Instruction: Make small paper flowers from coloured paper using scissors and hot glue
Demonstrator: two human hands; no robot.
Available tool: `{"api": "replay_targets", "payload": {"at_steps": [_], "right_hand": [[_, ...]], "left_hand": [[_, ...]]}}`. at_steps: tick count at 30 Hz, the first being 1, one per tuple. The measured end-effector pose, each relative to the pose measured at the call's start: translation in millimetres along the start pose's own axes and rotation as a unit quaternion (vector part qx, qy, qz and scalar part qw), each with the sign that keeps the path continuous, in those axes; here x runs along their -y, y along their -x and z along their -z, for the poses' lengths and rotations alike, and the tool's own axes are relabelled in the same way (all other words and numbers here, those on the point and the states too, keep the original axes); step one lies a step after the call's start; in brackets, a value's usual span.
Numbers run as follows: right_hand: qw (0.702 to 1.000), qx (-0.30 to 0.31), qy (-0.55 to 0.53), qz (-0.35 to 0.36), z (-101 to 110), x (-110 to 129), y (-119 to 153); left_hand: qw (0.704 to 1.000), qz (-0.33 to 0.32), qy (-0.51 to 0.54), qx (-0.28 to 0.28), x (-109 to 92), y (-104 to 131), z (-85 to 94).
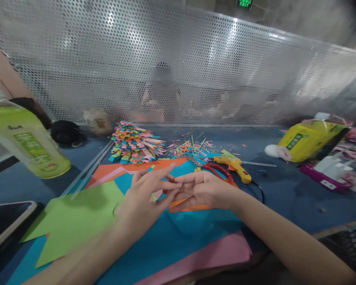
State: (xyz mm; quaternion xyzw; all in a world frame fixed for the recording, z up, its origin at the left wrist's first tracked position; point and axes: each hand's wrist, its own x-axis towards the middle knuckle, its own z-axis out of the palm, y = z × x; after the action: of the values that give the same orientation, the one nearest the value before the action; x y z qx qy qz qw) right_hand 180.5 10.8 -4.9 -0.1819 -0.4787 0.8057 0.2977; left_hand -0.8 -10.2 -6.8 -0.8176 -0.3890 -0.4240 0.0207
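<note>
My left hand (146,192) reaches in from the left, its thumb and forefinger nearly together at the fingertips of my right hand (204,188). Whatever may be pinched there is too small to make out. My right hand lies palm up with its fingers loosely stretched out. Beneath both hands are sheets of coloured paper: a cut green sheet (86,213), a blue sheet (166,237), an orange piece (192,205) and a pink sheet (225,253). Red-handled scissors (218,172) lie just beyond my right hand. A cone covered in colourful paper strips (136,144) stands behind my left hand.
A yellow glue gun (235,167) lies beside the scissors, with glue sticks (89,170) at left. Paper scraps (190,149) are heaped near the cone. Bottles stand left (32,146) and right (310,138). A phone-like device (8,221) sits at left; a perforated metal screen (195,67) closes the back.
</note>
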Motion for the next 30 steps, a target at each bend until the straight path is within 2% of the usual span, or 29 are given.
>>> {"api": "replay_targets", "payload": {"at_steps": [5, 10, 15, 18, 22, 26, 30], "right_hand": [[0.998, -0.04, 0.037, -0.015, 6.7, -1.8, -2.8], [1.0, -0.008, 0.009, -0.012, 13.2, -3.8, -3.5], [0.999, 0.005, 0.027, -0.028, 10.4, -5.2, -2.8], [0.998, -0.014, 0.052, -0.03, 10.4, -5.7, -3.6], [0.997, -0.053, 0.046, -0.036, 13.5, -5.7, -4.8], [0.994, -0.067, 0.079, -0.03, 13.0, -5.6, -4.0], [0.979, -0.109, 0.172, -0.017, 7.5, -3.0, -2.9]], "left_hand": [[0.984, 0.121, 0.13, -0.027, -0.4, -0.7, -2.2], [0.979, 0.142, 0.14, -0.037, -0.7, -2.8, 0.6], [0.986, 0.117, 0.12, -0.007, 1.6, -0.4, -1.1], [0.992, 0.095, 0.08, 0.022, 0.5, 0.1, -1.3], [1.0, 0.007, 0.016, 0.021, -2.9, -1.2, 1.9], [0.996, -0.073, -0.038, 0.015, -2.1, -1.2, 4.0], [0.993, -0.072, -0.094, -0.002, 0.5, -0.4, 3.2]]}}
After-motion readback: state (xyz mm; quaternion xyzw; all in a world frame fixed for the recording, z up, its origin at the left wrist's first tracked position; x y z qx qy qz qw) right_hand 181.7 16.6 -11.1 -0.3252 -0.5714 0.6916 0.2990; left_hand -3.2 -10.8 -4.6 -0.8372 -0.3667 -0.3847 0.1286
